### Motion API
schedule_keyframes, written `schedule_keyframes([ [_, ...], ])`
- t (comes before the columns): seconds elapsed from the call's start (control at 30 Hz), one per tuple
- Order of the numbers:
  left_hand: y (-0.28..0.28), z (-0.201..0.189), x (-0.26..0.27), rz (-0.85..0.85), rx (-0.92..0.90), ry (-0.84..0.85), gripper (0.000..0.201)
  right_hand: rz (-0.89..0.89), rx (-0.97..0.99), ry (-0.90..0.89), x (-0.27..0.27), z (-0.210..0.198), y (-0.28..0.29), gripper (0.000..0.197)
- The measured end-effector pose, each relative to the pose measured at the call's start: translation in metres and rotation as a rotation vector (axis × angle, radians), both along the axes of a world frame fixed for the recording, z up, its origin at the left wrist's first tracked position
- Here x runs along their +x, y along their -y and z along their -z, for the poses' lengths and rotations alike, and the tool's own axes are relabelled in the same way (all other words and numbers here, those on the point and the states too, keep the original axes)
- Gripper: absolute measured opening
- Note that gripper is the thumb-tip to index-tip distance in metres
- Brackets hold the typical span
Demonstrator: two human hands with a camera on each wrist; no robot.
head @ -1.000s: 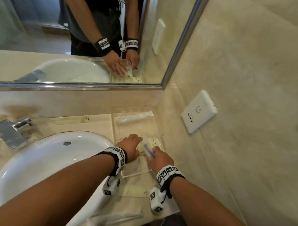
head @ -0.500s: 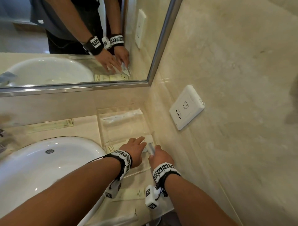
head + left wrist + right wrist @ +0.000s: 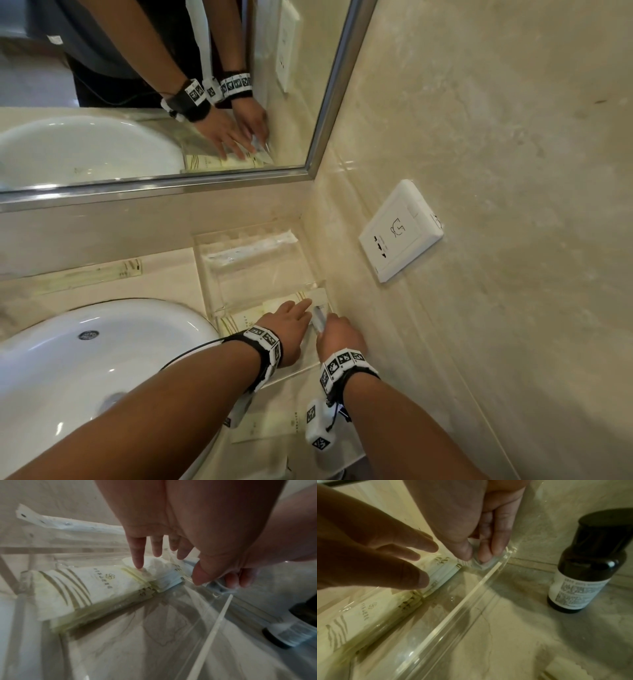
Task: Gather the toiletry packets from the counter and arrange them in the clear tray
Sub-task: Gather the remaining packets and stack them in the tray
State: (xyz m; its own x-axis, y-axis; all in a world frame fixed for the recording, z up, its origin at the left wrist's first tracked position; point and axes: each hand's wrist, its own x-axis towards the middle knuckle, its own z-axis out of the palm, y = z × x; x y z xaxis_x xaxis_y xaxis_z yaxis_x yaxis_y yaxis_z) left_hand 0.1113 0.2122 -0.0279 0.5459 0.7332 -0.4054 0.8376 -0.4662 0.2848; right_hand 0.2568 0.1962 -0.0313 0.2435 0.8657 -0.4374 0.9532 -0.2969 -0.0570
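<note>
Head view: mid-placement, cream packets [image 3: 274, 308] stacked in clear tray [image 3: 219, 240] by wall corner. Left hand [image 3: 291, 329] flat, fingers straight, pressing stack. Right hand [image 3: 337, 337] pinching small clear sachet [image 3: 481, 562] at tray rim. Next: lower sachet beside stack, release. More packets on tabletop [image 3: 161, 270], one [image 3: 270, 426] half hidden under wrists. Sachet contents unreadable.

Head camera looks steeply down over both forearms at the bench corner by the mirror [image 3: 154, 85]. Each wrist camera sits low and close, looking along its fingers; all three share the tray [image 3: 205, 274] [image 3: 221, 616] [image 3: 471, 588].
</note>
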Motion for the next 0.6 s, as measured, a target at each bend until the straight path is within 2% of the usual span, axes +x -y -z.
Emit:
schedule_keyframes([
  [0.17, -0.006, 0.003, 0.001, 0.0, -0.016, -0.01, 0.072, 0.016, 0.007, -0.019, -0.01, 0.002, 0.008, 0.049],
  [0.37, -0.017, 0.001, 0.006, -0.018, -0.024, -0.005, 0.077, -0.081, 0.076, -0.027, -0.006, 0.007, 0.02, 0.077],
  [0.47, -0.02, 0.007, 0.008, -0.016, -0.018, -0.008, 0.081, -0.134, 0.027, -0.029, -0.002, 0.007, 0.019, 0.081],
  [0.6, -0.022, 0.019, 0.01, -0.03, -0.039, -0.042, 0.077, -0.174, -0.017, -0.036, 0.0, 0.005, 0.013, 0.076],
])
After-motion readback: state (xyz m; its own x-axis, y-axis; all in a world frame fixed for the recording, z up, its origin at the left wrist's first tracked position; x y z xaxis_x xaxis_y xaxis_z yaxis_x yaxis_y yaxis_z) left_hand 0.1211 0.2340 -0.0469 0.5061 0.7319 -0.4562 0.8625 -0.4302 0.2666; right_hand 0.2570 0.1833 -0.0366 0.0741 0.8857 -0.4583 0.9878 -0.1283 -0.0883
